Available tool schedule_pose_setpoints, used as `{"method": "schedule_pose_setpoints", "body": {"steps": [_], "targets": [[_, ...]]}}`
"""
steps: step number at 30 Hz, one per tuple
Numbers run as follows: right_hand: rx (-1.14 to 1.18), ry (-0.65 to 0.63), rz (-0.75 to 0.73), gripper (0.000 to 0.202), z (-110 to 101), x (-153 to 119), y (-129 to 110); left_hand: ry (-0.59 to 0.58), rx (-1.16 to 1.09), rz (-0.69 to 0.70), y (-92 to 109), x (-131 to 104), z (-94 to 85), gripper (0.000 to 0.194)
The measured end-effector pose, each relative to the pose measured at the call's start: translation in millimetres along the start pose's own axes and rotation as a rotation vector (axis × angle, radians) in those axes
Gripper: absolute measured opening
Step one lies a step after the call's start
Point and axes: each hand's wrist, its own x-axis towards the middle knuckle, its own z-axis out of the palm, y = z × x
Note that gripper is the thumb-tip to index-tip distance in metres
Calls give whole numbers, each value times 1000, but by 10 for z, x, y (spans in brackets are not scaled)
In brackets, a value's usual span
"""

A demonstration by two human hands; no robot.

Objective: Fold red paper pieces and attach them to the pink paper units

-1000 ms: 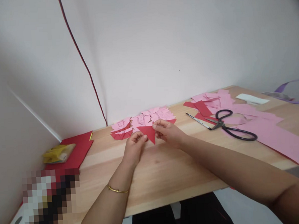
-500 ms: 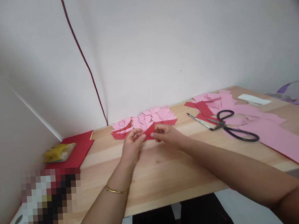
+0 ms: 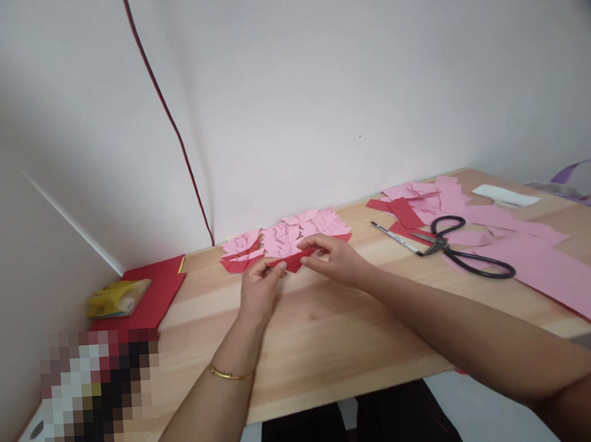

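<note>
A small piece of folded red paper (image 3: 293, 263) is held low over the wooden table, its lower edge coming to a blunt point. My left hand (image 3: 259, 288) pinches its left end between thumb and fingers. At the other end my right hand (image 3: 341, 261) has its thumb on the paper, with the index finger arched above it; the other fingers are partly hidden. Just behind both hands lie several folded pink paper pieces (image 3: 281, 240) in clusters. Folded red paper pieces (image 3: 242, 261) lie in front of them on the left.
Black-handled scissors (image 3: 444, 244) lie open on the right beside a pen (image 3: 396, 237), red strips (image 3: 406, 213) and pink sheets (image 3: 553, 258). A white strip (image 3: 505, 195) is farther back. Red sheets (image 3: 167, 289) carry a yellow packet (image 3: 117, 298) at left. The wall borders the table (image 3: 323, 346).
The red paper's raised right-hand peak has been folded down, leaving a lower, flatter shape. My right index finger has lifted and arched over it, while my left hand stays nearly in place.
</note>
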Motion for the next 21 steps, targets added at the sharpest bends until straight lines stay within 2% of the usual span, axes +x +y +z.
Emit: {"method": "schedule_pose_setpoints", "body": {"steps": [2, 4, 8, 13, 17, 21], "targets": [[-118, 20, -159, 17, -7, -6, -34, -50, 99, 48, 18, -11, 1, 14], [-183, -1, -257, 11, 10, -21, -53, -105, 179, 83, 43, -29, 15, 14], [-266, -9, -303, 7, 72, -48, -42, -160, 303, 161, 96, -69, 46, 15], [-299, 12, -263, 6, 92, -50, -29, -177, 377, 250, 133, -90, 61, 14], [-266, -35, -159, 2, 19, -23, -49, -151, 336, 185, 122, -70, 30, 13], [-216, -67, 7, 9, -92, 25, -32, -85, 261, 79, 70, -27, -45, 15]]}}
